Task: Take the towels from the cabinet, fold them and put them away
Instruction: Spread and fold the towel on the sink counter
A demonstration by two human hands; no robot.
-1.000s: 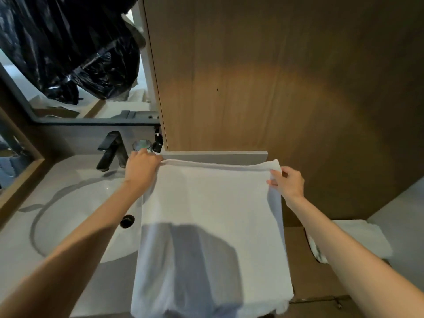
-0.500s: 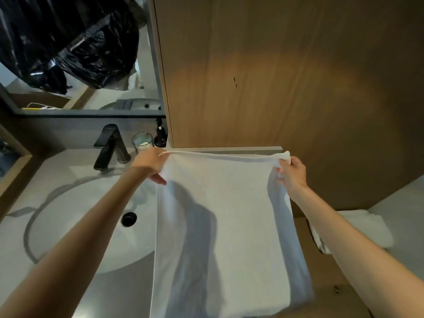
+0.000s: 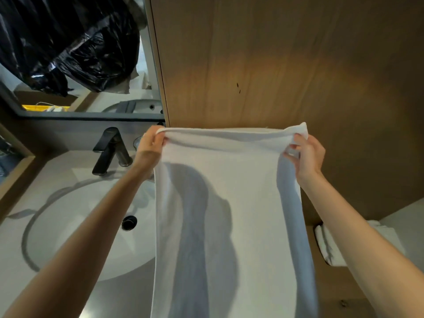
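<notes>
A white towel (image 3: 229, 203) hangs stretched between my two hands in front of a wooden cabinet panel (image 3: 275, 65). My left hand (image 3: 149, 145) pinches its top left corner. My right hand (image 3: 306, 154) grips the top right corner, with a bit of cloth sticking up above the fingers. The towel's lower part runs out of the frame at the bottom. A second white towel (image 3: 330, 246), folded, lies low on the right, partly hidden by my right forearm.
A white basin (image 3: 68, 226) with a drain hole (image 3: 129, 222) sits in the countertop to the left, a black faucet (image 3: 107, 150) behind it. A mirror (image 3: 80, 53) above reflects black plastic bags. A glass (image 3: 137, 142) stands behind my left hand.
Both hands have raised the towel's top edge off the counter and up in front of the cabinet panel; the towel now hangs free instead of lying flat.
</notes>
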